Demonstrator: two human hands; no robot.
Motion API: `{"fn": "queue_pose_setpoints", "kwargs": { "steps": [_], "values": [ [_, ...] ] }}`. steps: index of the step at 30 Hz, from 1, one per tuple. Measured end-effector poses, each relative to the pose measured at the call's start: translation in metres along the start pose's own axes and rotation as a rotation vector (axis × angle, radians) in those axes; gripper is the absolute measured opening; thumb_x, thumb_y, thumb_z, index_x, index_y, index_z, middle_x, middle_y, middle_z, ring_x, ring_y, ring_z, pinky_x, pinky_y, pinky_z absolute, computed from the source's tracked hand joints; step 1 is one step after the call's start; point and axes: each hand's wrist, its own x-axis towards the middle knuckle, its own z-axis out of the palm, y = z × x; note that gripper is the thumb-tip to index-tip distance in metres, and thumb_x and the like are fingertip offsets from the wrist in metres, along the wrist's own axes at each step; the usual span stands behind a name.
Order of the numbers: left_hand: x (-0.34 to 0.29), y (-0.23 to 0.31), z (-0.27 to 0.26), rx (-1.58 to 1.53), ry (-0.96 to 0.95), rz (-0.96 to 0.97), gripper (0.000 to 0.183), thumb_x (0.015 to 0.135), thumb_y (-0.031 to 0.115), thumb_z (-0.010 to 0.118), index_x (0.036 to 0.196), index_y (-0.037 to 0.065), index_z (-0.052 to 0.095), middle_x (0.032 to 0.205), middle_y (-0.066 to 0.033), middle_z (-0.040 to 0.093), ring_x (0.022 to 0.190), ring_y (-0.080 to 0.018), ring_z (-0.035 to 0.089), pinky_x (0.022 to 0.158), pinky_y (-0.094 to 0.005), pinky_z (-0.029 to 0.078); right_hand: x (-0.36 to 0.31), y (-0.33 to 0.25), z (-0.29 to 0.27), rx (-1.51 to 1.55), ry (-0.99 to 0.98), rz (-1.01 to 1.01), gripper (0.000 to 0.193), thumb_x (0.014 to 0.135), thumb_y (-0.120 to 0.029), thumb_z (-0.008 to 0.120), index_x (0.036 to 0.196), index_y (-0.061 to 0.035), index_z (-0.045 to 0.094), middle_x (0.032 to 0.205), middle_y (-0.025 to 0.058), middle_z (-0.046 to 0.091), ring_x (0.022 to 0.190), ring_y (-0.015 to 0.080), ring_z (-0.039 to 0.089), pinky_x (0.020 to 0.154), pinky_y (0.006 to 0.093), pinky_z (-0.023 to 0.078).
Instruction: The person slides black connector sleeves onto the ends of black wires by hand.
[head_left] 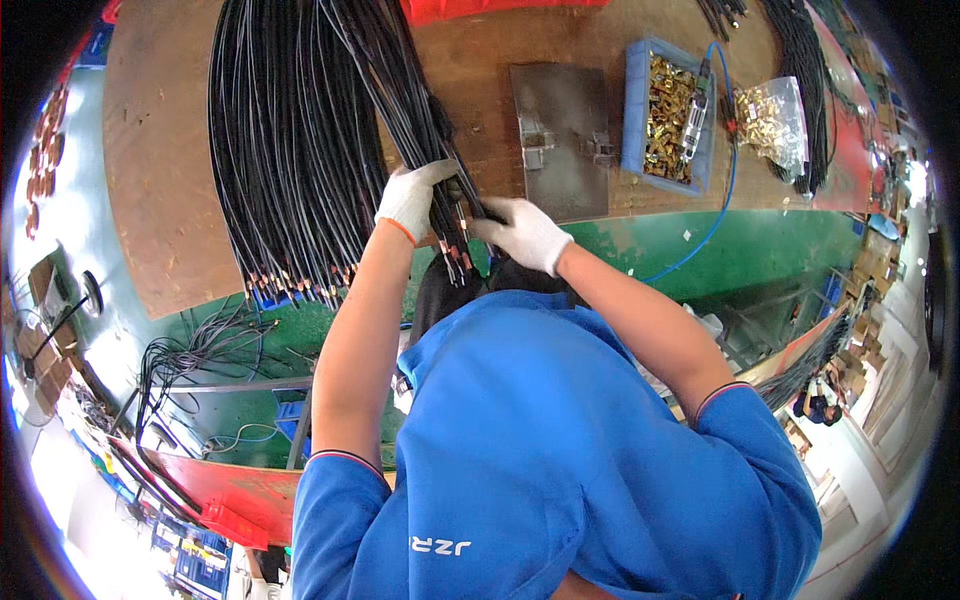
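A wide spread of black cables (285, 150) lies over the table's left part, their bare coppery ends lined up near its front edge. Just right of it, my left hand (410, 203), in a white knit glove, wraps around a smaller bundle of black cables (405, 100). The ends of this bundle (460, 262) stick out below that hand and past the table edge. My right hand (528, 236), also gloved in white, is closed on black cable at the bundle's right side. Its fingertips are partly hidden among the cables.
On the brown table (160, 180) a dark metal plate (562, 110) with small fixtures lies right of the cables. Beyond it stands a blue bin (634, 110) of brass fittings with a power driver (694, 118) on top, its blue hose (727, 190) trailing down. A clear bag of fittings (775, 120) sits alongside.
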Motion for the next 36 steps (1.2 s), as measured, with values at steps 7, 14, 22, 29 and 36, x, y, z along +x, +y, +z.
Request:
{"fn": "queue_pose_setpoints", "kwargs": {
  "steps": [7,14,22,29,36],
  "values": [
    [-0.018,0.01,-0.032,-0.161,0.017,0.015,0.027,0.1,0.018,0.065,0.113,-0.005,0.07,0.099,-0.0146,0.075,0.084,-0.0262,0.074,0.079,-0.0389,0.063,0.124,-0.015,-0.014,-0.16,0.235,-0.021,0.06,0.085,-0.047,0.072,0.118,0.003,0.074,0.121,0.0298,0.071,0.115,0.0429,0.067,0.101,0.0455,0.051],
    [-0.013,0.011,-0.052,-0.135,-0.009,-0.11,0.022,0.098,0.014,0.067,0.11,-0.004,0.071,0.099,-0.0148,0.075,0.085,-0.0273,0.074,0.08,-0.0417,0.061,0.156,-0.032,-0.053,0.79,0.023,0.327,0.018,0.082,-0.003,0.06,0.099,-0.0015,0.064,0.096,0.013,0.065,0.086,0.0272,0.066,0.08,0.0394,0.056],
    [0.004,-0.001,-0.028,-0.259,-0.222,-0.202,0.03,0.098,0.014,0.064,0.122,-0.005,0.067,0.111,-0.0206,0.075,0.094,-0.036,0.076,0.085,-0.0541,0.063,0.022,-0.022,-0.043,0.788,-0.118,0.382,0.063,0.086,-0.005,0.08,0.144,-0.0027,0.056,0.117,0.0118,0.071,0.099,0.022,0.071,0.087,0.0395,0.06],
    [0.007,-0.003,-0.003,-0.308,-0.071,-0.208,0.021,0.09,0.012,0.074,0.107,0.0,0.07,0.086,-0.0105,0.071,0.07,-0.0262,0.07,0.064,-0.047,0.06,-0.038,-0.007,-0.036,0.277,-0.083,0.239,0.063,0.084,-0.017,0.08,0.141,0.0029,0.062,0.124,0.0131,0.073,0.112,0.0176,0.067,0.103,0.0316,0.051],
    [0.007,-0.008,0.017,-0.182,-0.026,-0.087,0.018,0.094,0.021,0.069,0.104,0.006,0.069,0.087,-0.0113,0.071,0.066,-0.0294,0.07,0.055,-0.0486,0.06,-0.064,0.007,-0.033,0.107,-0.165,0.194,0.064,0.082,-0.02,0.082,0.14,-0.0003,0.063,0.133,0.0192,0.071,0.122,0.0255,0.067,0.108,0.0359,0.049]
  ]
}}
